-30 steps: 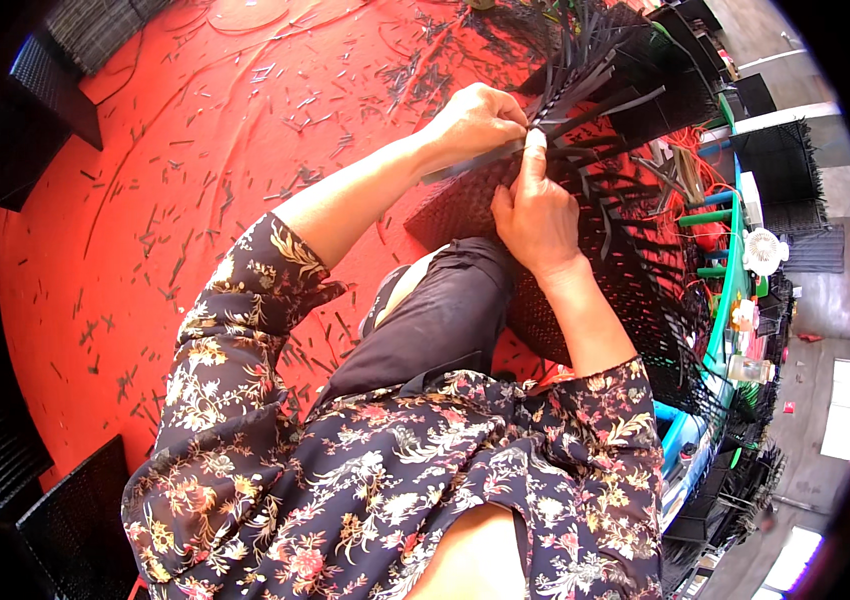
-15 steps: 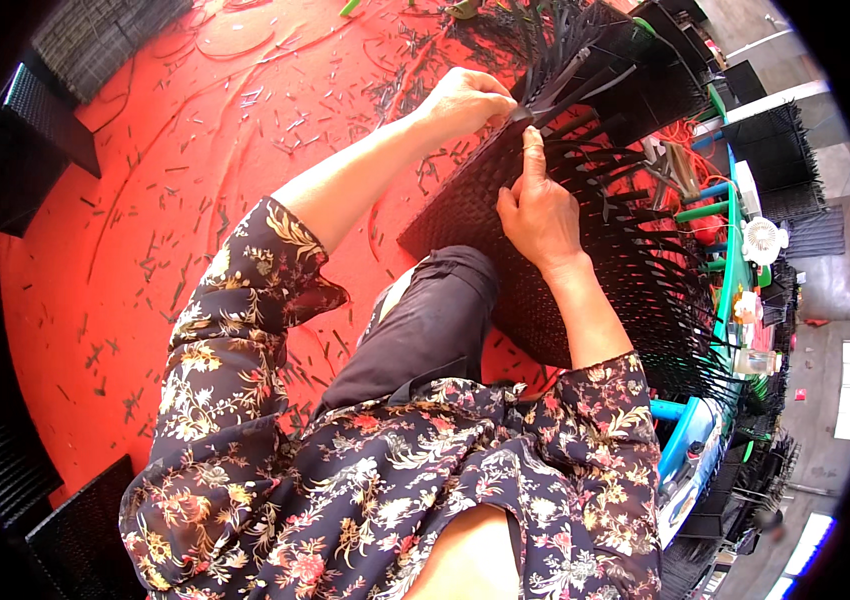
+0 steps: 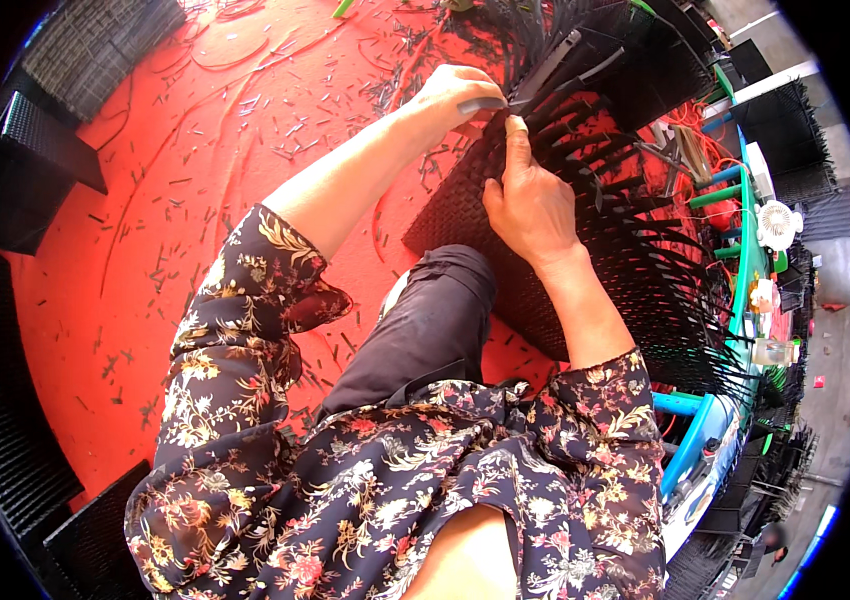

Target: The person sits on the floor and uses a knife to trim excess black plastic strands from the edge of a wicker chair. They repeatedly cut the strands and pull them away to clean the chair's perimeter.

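Both hands sit a touch further left in view than half a second ago, right index fingertip included, and a dark strip [image 3: 483, 103] now shows plainly across the fingers of the left hand [image 3: 453, 95]. Left hand is closed in a pinch on that strip, at the top corner of the dark woven panel [image 3: 460, 195]. Right hand [image 3: 537, 205] has its index finger stretched out, tip at the same corner just beside the left fingertips, thumb apart, other fingers curled; cannot tell if they grip anything (undersides hidden). Panel slants in front of the person, past the dark-trousered knee [image 3: 460, 268], its weave running under and beyond the right hand; contact with the knee is unclear. Long loose strip ends [image 3: 665, 255] fan out from it to the right, and more strips stick up past the corner. Red floor covering [image 3: 65, 290] lies below, littered with short dark offcuts [image 3: 123, 358]. Black woven piece [image 3: 35, 180] stands at far left, well apart from the hands. Over on the right: green rail [image 3: 742, 290], small white fan [image 3: 777, 225] near it, clear jar [image 3: 771, 352] further down. Person wears a dark floral top [image 3: 395, 470], forearms bare.
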`<action>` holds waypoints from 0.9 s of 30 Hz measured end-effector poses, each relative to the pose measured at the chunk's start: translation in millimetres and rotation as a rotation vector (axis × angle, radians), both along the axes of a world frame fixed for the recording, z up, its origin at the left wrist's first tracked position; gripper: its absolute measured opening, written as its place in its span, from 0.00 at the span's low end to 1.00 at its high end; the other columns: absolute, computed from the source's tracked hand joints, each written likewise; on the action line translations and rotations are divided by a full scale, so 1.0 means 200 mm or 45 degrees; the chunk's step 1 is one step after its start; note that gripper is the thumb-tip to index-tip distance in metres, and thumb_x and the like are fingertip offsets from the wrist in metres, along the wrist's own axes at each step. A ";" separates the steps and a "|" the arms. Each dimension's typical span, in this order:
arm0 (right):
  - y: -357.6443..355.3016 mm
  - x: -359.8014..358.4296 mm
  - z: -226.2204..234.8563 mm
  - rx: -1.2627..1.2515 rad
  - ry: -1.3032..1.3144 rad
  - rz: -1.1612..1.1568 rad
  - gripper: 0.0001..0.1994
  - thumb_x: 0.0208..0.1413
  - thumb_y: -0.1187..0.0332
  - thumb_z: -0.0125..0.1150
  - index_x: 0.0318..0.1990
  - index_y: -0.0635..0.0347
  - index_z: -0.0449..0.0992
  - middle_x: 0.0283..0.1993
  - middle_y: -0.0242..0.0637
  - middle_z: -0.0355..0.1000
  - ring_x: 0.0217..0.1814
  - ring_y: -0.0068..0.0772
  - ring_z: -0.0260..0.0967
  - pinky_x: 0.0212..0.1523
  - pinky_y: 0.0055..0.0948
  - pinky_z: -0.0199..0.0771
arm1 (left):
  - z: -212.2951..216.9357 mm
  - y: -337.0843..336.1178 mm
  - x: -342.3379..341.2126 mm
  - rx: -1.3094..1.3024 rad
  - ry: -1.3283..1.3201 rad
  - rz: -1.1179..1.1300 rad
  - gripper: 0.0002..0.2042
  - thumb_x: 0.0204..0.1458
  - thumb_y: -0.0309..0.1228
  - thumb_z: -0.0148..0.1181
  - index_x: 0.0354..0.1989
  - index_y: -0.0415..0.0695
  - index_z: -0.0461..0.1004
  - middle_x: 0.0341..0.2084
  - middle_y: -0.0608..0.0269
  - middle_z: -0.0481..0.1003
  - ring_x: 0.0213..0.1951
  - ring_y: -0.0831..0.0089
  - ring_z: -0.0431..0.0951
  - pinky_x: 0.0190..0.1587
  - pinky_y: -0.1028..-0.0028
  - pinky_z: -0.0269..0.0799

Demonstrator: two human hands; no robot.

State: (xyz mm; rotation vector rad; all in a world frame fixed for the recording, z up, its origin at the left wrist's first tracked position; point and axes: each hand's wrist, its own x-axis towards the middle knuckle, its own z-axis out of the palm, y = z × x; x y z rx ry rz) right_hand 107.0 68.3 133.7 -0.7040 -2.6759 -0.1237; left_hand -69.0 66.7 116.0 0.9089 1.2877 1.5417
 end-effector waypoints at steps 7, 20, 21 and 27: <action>0.00 -0.08 0.06 -0.176 -0.010 0.000 0.32 0.44 0.68 0.55 0.58 0.70 0.53 0.25 0.54 0.71 0.28 0.56 0.71 0.31 0.49 0.70 | 0.07 -0.01 -0.07 -0.088 0.018 -0.043 0.03 0.42 0.29 0.57 0.25 0.48 0.69 0.22 0.70 0.68 0.26 0.77 0.71 0.26 0.72 0.73; -0.08 0.42 -0.18 -0.526 0.279 0.100 0.24 0.44 0.71 0.57 0.52 0.59 0.63 0.33 0.42 0.72 0.32 0.40 0.73 0.33 0.35 0.72 | -0.06 -0.06 -0.17 -0.057 -0.034 0.084 0.13 0.51 0.33 0.52 0.45 0.46 0.69 0.42 0.60 0.71 0.39 0.64 0.74 0.42 0.58 0.73; -0.07 0.55 -0.24 -0.613 0.292 0.032 0.22 0.44 0.70 0.58 0.50 0.60 0.65 0.32 0.41 0.72 0.31 0.39 0.72 0.32 0.34 0.72 | -0.17 0.01 -0.25 -0.072 -0.073 0.047 0.15 0.51 0.34 0.53 0.47 0.46 0.68 0.44 0.60 0.71 0.40 0.63 0.74 0.44 0.58 0.72; -0.11 1.21 -0.61 -0.700 0.928 -0.547 0.12 0.45 0.76 0.57 0.40 0.62 0.72 0.28 0.41 0.73 0.27 0.32 0.74 0.28 0.29 0.72 | -0.27 -0.20 -0.53 0.117 -0.088 0.054 0.09 0.53 0.36 0.51 0.36 0.44 0.72 0.31 0.62 0.73 0.35 0.70 0.73 0.37 0.64 0.71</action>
